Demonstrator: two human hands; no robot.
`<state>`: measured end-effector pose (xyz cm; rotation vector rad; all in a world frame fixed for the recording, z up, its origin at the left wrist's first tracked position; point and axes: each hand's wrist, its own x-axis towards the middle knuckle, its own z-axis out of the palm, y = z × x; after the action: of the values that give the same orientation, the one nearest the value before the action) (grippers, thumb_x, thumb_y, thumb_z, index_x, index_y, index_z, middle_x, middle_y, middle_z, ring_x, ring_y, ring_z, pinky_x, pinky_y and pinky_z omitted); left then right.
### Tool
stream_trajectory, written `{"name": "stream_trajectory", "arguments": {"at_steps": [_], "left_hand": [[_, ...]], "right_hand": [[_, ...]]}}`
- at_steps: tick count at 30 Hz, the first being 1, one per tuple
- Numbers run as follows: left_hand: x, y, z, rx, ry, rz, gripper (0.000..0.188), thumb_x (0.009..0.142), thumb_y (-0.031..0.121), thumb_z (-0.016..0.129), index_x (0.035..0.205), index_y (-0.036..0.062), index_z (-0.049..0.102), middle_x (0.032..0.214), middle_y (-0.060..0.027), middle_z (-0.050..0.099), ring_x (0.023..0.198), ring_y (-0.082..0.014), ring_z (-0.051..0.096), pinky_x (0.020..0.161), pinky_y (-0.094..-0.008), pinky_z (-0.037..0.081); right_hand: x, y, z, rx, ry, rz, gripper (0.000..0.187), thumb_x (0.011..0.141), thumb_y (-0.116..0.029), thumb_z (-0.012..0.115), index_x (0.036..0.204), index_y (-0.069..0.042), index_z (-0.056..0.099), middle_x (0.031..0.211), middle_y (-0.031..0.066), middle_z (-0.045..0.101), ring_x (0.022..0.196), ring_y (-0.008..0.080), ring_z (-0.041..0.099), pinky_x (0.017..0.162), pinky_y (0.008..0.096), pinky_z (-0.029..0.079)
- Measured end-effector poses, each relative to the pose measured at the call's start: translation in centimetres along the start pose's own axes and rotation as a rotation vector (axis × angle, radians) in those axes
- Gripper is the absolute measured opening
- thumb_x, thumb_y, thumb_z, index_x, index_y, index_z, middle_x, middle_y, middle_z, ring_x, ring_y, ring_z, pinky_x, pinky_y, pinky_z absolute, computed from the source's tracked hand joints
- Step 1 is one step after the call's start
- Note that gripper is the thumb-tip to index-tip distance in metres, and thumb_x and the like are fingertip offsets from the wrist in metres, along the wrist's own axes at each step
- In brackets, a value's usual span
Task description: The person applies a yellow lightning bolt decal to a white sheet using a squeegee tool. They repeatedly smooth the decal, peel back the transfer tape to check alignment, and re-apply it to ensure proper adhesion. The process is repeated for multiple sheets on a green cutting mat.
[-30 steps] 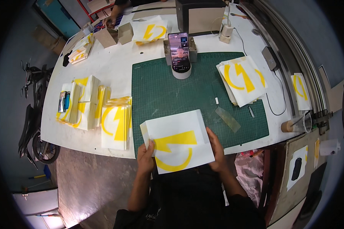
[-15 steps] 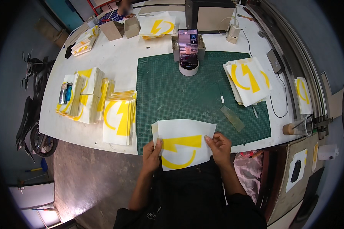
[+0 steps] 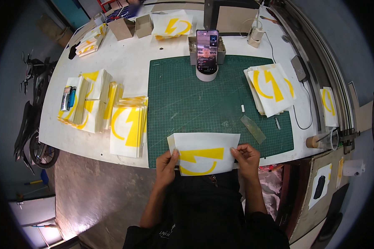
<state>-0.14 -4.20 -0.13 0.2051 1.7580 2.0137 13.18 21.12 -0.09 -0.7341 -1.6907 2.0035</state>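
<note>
Phone, boxes and a motorcycle around a white workshop counter (image 3: 91, 143)
In the upper middle of the frame, a lit phone (image 3: 207, 52) stands tilted in a white stand (image 3: 207, 76) on a green cutting mat (image 3: 183, 95); a large dark-edged box (image 3: 234, 20) sits beyond it. Two open cardboard boxes (image 3: 143, 25) are side by side at upper left. Right of centre lie a small white block (image 3: 242, 108) and a translucent strip (image 3: 253, 129). Toward the right edge are a black power adapter (image 3: 299, 68) with its cable (image 3: 307, 99), and a clear cup (image 3: 329, 141) tipped in view. At far left, a dark motorcycle (image 3: 39, 87) stands near a blue dustpan (image 3: 43, 176).
</note>
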Motion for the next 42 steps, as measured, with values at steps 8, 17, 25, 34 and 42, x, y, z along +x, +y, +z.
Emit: {"name": "stream_trajectory", "arguments": {"at_steps": [8,17,25,34,42], "left_hand": [[0.3,-0.8,-2.0,-0.012,-0.034,-0.047,0.030,0.112,0.018,0.058,0.119,-0.0066,0.073,0.101,-0.0034,0.075,0.090,-0.0062,0.063,0.080,-0.0246,0.051],[1.0,1.2,-1.3,-0.005,-0.236,0.001,0.026,0.110,0.012,0.062,0.120,-0.0072,0.075,0.104,-0.0077,0.076,0.095,-0.0103,0.068,0.083,-0.0267,0.055],[2.6,1.1,-2.3,0.025,-0.290,-0.087,0.024,0.108,0.011,0.064,0.118,-0.0056,0.077,0.100,-0.0082,0.078,0.089,-0.0110,0.069,0.080,-0.0282,0.057],[1.9,3.5,-0.3,0.029,0.194,0.133,0.043,0.103,0.004,0.068,0.144,-0.0028,0.054,0.114,-0.0144,0.075,0.101,-0.0170,0.071,0.094,-0.0301,0.058],[3.9,4.5,0.3,0.007,-0.305,-0.265,0.029,0.105,0.017,0.069,0.120,-0.0078,0.069,0.110,-0.0150,0.078,0.093,-0.0145,0.074,0.084,-0.0308,0.059]], "right_hand": [[0.3,-0.5,-0.9,0.208,-0.068,0.039,0.008,0.099,0.002,0.072,0.104,0.000,0.066,0.089,0.0039,0.073,0.078,0.0056,0.066,0.074,0.0215,0.052],[-1.4,0.1,-3.1,0.653,-0.731,0.237,0.060,0.091,-0.012,0.074,0.145,0.006,0.055,0.140,0.0145,0.065,0.134,0.0280,0.058,0.115,0.0423,0.044],[-2.2,3.0,-0.9,1.073,-0.657,0.338,0.068,0.089,-0.016,0.071,0.149,0.008,0.050,0.141,0.0204,0.064,0.131,0.0334,0.063,0.111,0.0452,0.048],[4.1,2.5,-0.7,0.907,-0.661,0.471,0.061,0.087,-0.005,0.061,0.146,0.009,0.052,0.137,0.0242,0.066,0.125,0.0381,0.068,0.109,0.0483,0.053],[6.1,1.1,-0.8,0.581,-0.561,0.623,0.048,0.095,-0.012,0.060,0.137,0.011,0.059,0.125,0.0224,0.071,0.113,0.0323,0.073,0.100,0.0440,0.057]]}}
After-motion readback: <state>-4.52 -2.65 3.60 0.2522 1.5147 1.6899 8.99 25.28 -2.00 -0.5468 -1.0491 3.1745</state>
